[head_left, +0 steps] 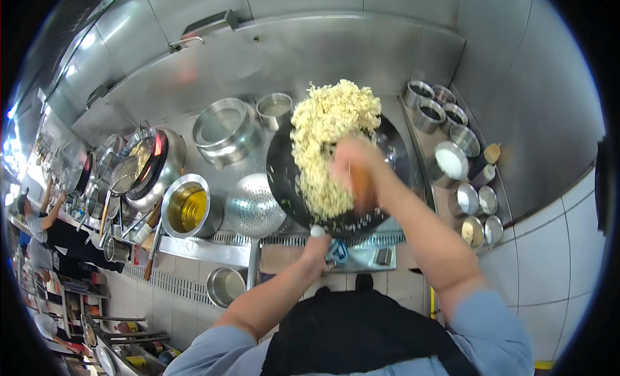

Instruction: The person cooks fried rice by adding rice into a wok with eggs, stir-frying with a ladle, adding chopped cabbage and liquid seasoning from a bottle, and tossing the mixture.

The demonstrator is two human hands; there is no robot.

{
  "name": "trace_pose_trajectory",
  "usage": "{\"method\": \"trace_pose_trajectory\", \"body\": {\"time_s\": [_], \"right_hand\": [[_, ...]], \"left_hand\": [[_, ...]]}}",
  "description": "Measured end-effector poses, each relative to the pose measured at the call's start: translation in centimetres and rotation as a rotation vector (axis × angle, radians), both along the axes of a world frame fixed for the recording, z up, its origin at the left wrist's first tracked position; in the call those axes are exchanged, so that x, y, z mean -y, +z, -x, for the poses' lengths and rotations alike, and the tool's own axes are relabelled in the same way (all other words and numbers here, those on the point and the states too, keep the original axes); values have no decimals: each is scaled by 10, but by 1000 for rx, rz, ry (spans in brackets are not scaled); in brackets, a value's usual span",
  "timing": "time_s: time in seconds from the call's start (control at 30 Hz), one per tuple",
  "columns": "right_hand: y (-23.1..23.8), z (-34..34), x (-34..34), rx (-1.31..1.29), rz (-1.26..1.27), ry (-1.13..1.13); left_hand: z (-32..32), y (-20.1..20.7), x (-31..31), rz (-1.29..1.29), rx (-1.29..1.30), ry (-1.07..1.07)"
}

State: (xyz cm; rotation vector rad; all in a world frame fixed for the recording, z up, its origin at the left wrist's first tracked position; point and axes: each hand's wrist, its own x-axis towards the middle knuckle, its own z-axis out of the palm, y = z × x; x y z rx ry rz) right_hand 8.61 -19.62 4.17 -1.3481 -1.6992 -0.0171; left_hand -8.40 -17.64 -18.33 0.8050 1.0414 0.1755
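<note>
A large black wok [281,176] stands before me, with a tall heap of pale yellow, crumbly rice-like food [332,121] spread from its middle to beyond its far rim. My right hand [352,159], smeared by motion, is over the food, closed round a brown wooden-looking handle [364,187]; the tool's working end is hidden. At the wok's near edge, my left hand [315,248] is closed beside a blue cloth [337,252], apparently gripping the wok's handle, which is mostly covered. A small white rounded piece [317,230] shows at its fingertips.
Left of the wok are a perforated strainer [252,205], a pot of yellow oil [190,208] and a lidded-looking steel pot [223,127]. Several seasoning tins [450,161] and bottles [485,156] line the right side. Another wok [152,163] and people [42,218] are farther left.
</note>
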Motion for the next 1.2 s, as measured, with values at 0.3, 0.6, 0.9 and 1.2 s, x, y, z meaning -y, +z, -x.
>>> {"method": "trace_pose_trajectory", "body": {"time_s": [0.3,0.6,0.9,1.2], "right_hand": [[-86,-39,143,222,1007,-57],[-94,-59,114,354,877,-665],[-118,-91,168,181,894,-733],[-53,-68,187,19,948,-623]], "left_hand": [[-66,38,-77,83,124,230],[-55,32,-62,324,238,212],[-43,23,-57,403,309,179],[-66,30,-61,175,204,278]]}}
